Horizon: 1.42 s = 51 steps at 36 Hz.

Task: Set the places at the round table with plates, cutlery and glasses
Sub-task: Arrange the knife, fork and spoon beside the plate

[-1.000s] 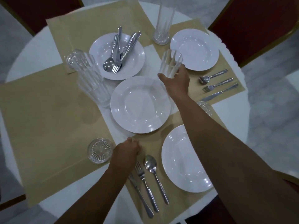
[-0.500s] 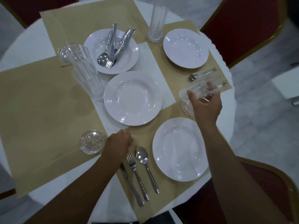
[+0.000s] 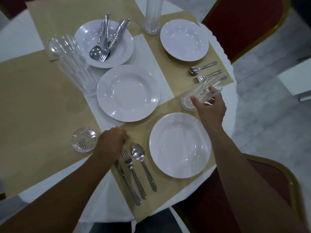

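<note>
My right hand (image 3: 209, 106) grips a clear ribbed glass (image 3: 207, 89), tilted, its base over a glass coaster (image 3: 186, 103) at the far right of the near placemat. My left hand (image 3: 114, 140) rests with curled fingers on the near tan placemat (image 3: 139, 132), just above a knife (image 3: 127, 184), fork (image 3: 133, 172) and spoon (image 3: 143, 163). A white plate (image 3: 180, 145) lies right of them. Another white plate (image 3: 127, 93) sits in the table's middle. The far right place has a plate (image 3: 184, 40), cutlery (image 3: 207, 72) and a tall glass (image 3: 152, 15).
A far plate (image 3: 124, 51) holds loose cutlery (image 3: 107, 39). Stacked glasses (image 3: 75, 64) stand at the left. A spare coaster (image 3: 85, 139) lies left of my left hand. Red chairs (image 3: 244, 26) stand at the right and near right; the round table's edge curves close by.
My right hand carried the glass from the table's middle to the right and down onto the coaster at the near placemat's far corner. My left hand stayed on the placemat.
</note>
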Each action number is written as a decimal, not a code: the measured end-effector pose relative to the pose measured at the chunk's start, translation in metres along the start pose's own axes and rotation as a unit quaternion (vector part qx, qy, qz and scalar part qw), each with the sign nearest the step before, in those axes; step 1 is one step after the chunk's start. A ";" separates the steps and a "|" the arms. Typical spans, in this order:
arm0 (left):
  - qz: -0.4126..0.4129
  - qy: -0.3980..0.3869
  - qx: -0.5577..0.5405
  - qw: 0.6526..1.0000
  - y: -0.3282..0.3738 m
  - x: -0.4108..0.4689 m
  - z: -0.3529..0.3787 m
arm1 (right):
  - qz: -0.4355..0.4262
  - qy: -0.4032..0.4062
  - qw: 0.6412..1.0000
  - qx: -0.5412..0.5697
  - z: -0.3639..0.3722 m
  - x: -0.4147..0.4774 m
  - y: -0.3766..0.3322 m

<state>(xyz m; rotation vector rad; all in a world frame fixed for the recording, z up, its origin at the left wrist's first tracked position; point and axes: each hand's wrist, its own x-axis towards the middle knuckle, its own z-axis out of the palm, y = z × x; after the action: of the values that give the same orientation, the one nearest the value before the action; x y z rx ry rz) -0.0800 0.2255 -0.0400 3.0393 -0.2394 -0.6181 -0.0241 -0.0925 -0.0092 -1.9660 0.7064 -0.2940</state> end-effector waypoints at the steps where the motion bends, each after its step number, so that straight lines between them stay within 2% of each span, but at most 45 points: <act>1: -0.001 -0.002 -0.004 1.000 0.000 0.000 0.000 | -0.002 -0.001 1.000 -0.004 0.000 0.000 0.001; 16: -0.002 -0.005 -0.013 1.000 0.002 -0.002 -0.006 | -0.014 -0.015 1.000 -0.024 0.000 0.002 0.001; 22: -0.004 -0.016 -0.032 0.999 0.005 -0.001 -0.009 | -0.003 -0.069 0.997 -0.035 -0.010 0.003 0.002; 27: -0.008 0.007 -0.161 0.987 0.019 -0.015 -0.016 | 0.038 -0.049 0.997 -0.044 -0.029 -0.016 0.017; 31: 0.021 0.105 -0.219 0.970 0.043 -0.027 -0.025 | 0.074 -0.013 0.995 -0.068 -0.045 -0.046 0.045; 33: 0.039 0.130 -0.237 0.962 0.054 -0.032 -0.028 | 0.097 -0.001 0.992 -0.082 -0.053 -0.063 0.059; 37: 0.083 0.111 -0.196 0.971 0.072 -0.030 -0.021 | 0.110 -0.007 0.988 -0.106 -0.065 -0.090 0.080; 41: 0.036 0.094 -0.165 0.981 0.085 -0.034 -0.008 | 0.112 -0.027 0.986 -0.118 -0.074 -0.104 0.089; 51: -0.007 0.088 -0.112 0.990 0.099 -0.033 0.010 | 0.082 -0.075 0.984 -0.137 -0.082 -0.093 0.086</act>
<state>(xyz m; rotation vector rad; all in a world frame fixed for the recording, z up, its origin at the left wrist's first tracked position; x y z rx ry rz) -0.1284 0.1330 -0.0300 2.8555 -0.1335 -0.3483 -0.1683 -0.1265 -0.0358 -2.1450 0.8383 0.0553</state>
